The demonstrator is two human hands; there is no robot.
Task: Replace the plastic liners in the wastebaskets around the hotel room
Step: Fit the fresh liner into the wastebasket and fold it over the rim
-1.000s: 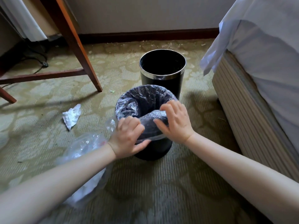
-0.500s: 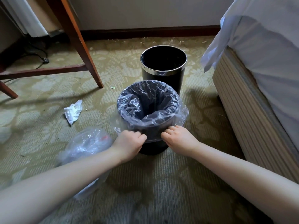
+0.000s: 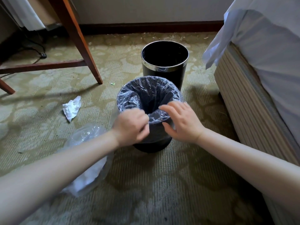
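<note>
Reaching forward, I have both hands at the near rim of the lined wastebasket [image 3: 152, 146], which stands on the carpet [image 3: 162, 184] just in front of an unlined black wastebasket [image 3: 164, 75] with a chrome rim. The left hand [image 3: 132, 125] is curled tight at the clear liner [image 3: 146, 93] folded over that rim; blur prevents confirming a pinch. The right hand [image 3: 181, 122] is spread wide, thumb against the liner's outer skirt. A clear plastic bag [image 3: 87, 168] lies below my left forearm, a crumpled tissue [image 3: 72, 108] beyond it.

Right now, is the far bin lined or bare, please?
Bare: the far bin shows a black inside and metal rim, no plastic.
</note>
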